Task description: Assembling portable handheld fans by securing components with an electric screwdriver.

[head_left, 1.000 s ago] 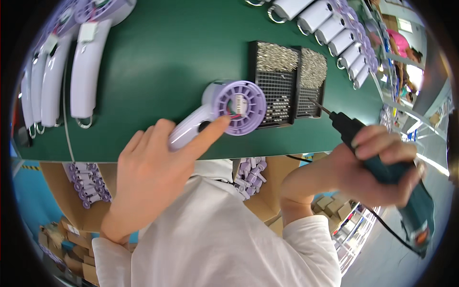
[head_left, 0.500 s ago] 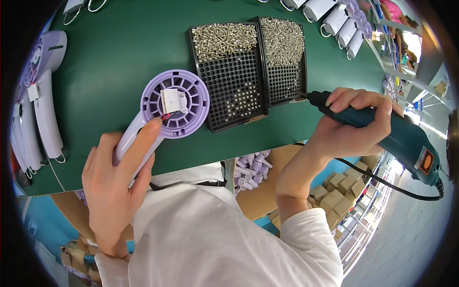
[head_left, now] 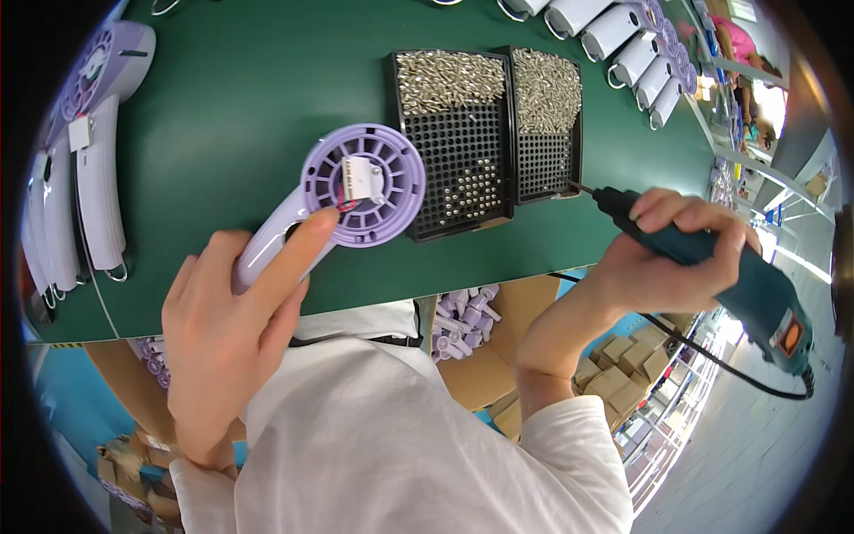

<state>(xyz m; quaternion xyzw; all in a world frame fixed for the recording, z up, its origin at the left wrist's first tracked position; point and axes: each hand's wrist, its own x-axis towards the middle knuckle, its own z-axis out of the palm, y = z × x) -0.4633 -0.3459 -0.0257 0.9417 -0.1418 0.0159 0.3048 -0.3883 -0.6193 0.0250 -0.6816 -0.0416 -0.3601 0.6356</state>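
In the head view, a green worktable (head_left: 222,98) fills the upper half, its near edge bending toward the rim. Beyond its right side there is a pale floor (head_left: 712,463), and a co-worker in a pink top (head_left: 734,40) is seen small at the upper right. Below the table edge stands an open cardboard box (head_left: 485,383) with purple plastic parts (head_left: 464,320) inside.

The left hand (head_left: 222,320) is closed around the white handle of a purple handheld fan body (head_left: 318,182), with the index finger stretched along it, up to the round slotted head. The fan body is at the middle of the table, tilted, its head just beside the larger screw tray (head_left: 429,147). In this head there is a white connector block (head_left: 358,176), and a red wire (head_left: 345,203) lies near the fingertip.

The right hand (head_left: 672,258) has its fingers wrapped around a dark teal electric screwdriver (head_left: 756,289). Its bit (head_left: 584,188) points at the lower right corner of the smaller screw tray (head_left: 543,160); I cannot tell if it touches. Both black trays carry loose silver screws in their far part. More fan bodies lie at the left (head_left: 100,191) and upper right.
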